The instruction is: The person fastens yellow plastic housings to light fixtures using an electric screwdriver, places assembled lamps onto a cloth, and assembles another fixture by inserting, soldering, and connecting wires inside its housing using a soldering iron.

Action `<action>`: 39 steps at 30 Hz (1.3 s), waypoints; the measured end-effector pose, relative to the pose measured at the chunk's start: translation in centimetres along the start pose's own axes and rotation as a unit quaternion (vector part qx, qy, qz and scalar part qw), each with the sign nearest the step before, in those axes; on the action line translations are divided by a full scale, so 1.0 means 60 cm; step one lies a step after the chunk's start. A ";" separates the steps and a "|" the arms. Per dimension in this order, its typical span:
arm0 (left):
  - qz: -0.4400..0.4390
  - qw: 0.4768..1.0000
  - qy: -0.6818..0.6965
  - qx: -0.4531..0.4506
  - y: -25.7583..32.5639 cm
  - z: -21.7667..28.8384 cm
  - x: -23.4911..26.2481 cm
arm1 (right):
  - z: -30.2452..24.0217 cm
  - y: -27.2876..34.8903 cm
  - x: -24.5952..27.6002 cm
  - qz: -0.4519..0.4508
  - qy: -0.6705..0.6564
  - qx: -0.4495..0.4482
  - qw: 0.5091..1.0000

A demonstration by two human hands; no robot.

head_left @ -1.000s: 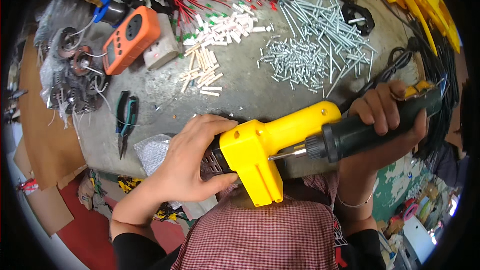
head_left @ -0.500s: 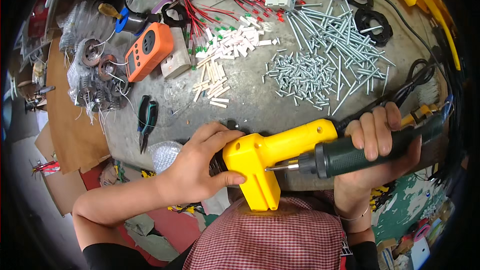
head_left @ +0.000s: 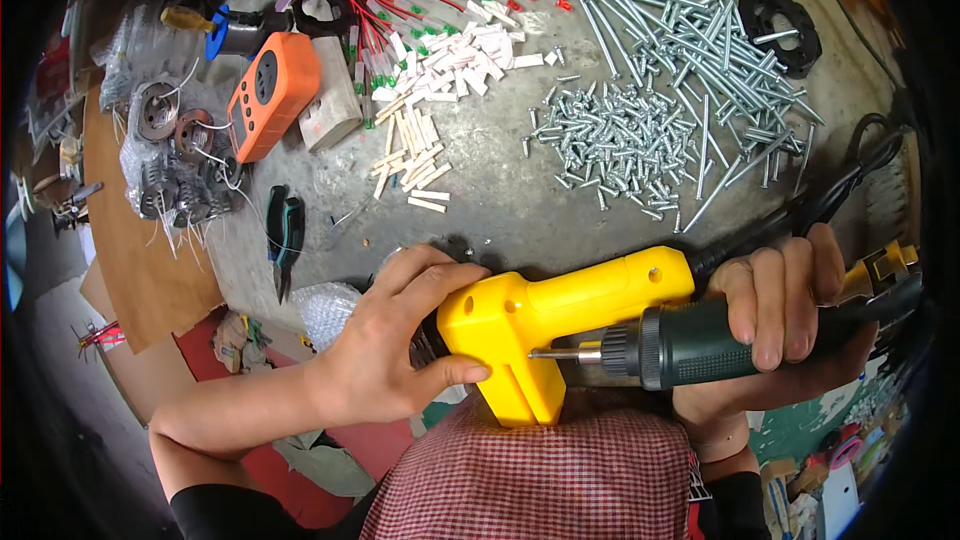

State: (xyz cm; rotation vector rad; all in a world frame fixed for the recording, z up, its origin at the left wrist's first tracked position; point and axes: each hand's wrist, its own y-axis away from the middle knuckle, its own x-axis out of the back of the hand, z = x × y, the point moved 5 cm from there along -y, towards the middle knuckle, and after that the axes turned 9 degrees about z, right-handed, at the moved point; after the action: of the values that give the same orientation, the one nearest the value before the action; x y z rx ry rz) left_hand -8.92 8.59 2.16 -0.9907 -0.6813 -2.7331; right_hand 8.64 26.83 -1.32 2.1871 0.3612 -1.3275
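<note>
My left hand (head_left: 390,340) is wrapped round the head of a yellow plastic power-tool housing (head_left: 610,290), thumb on its near side. The handle points right, and a black cord leaves its end. In my right hand (head_left: 785,310) lies a dark green electric screwdriver (head_left: 700,345), fingers closed over its body. Its thin metal bit points left and meets the edge of the housing's boxy lower part in view; whether a screw sits at the tip I cannot tell. The housing's lower end is close against my checked apron (head_left: 530,475).
Beyond the housing lie piles of short screws (head_left: 620,145) and long screws (head_left: 715,40). White sleeves (head_left: 460,60), red wires (head_left: 375,15), an orange meter (head_left: 270,95) and pliers (head_left: 284,240) lie further left. Bubble-wrapped coils (head_left: 170,155) sit at the far left. Black rings (head_left: 780,25) are far right.
The view has shifted slightly, so the bench things sit higher. The housing's handle and the screwdriver's body appear a little further right and lower. Both hands keep their grips.
</note>
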 end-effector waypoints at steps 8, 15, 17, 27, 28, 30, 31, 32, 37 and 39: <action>-0.020 0.999 0.031 0.035 -0.005 0.005 0.003 | 0.002 -0.009 -0.005 -0.043 -0.009 -0.010 0.999; 0.049 0.997 -0.005 -0.054 0.009 0.003 0.005 | -0.001 -0.008 0.004 -0.041 -0.032 -0.019 0.998; 0.071 0.995 -0.032 -0.057 0.030 0.000 0.006 | -0.003 -0.009 0.008 -0.064 -0.026 -0.036 0.997; 0.039 0.988 -0.149 0.002 0.059 -0.001 0.005 | -0.004 -0.008 -0.003 -0.100 -0.017 -0.032 0.994; 0.037 0.984 -0.172 0.002 0.059 0.001 -0.001 | -0.003 -0.009 -0.005 -0.078 -0.002 -0.023 0.997; 0.046 0.980 -0.194 -0.002 0.062 -0.002 -0.011 | 0.000 -0.011 -0.011 -0.082 -0.010 -0.027 0.996; 0.055 0.975 -0.216 -0.015 0.060 -0.001 -0.011 | -0.001 -0.011 -0.014 -0.088 -0.017 -0.022 0.996; 0.050 0.975 -0.214 -0.015 0.059 -0.001 -0.011 | -0.001 -0.011 -0.013 -0.083 -0.016 -0.022 0.996; 0.048 0.981 -0.187 -0.009 0.057 -0.002 -0.015 | 0.006 -0.007 -0.012 -0.027 -0.034 -0.005 0.999; 0.040 0.984 -0.172 -0.004 0.056 -0.004 -0.015 | 0.007 -0.004 -0.027 -0.032 -0.010 0.018 0.999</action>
State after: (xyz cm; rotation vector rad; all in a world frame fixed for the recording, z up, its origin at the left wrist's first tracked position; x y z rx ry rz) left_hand -7.38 5.50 2.65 -1.4768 -0.6635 -2.5212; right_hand 7.46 26.88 -0.15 2.2068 0.4055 -1.3984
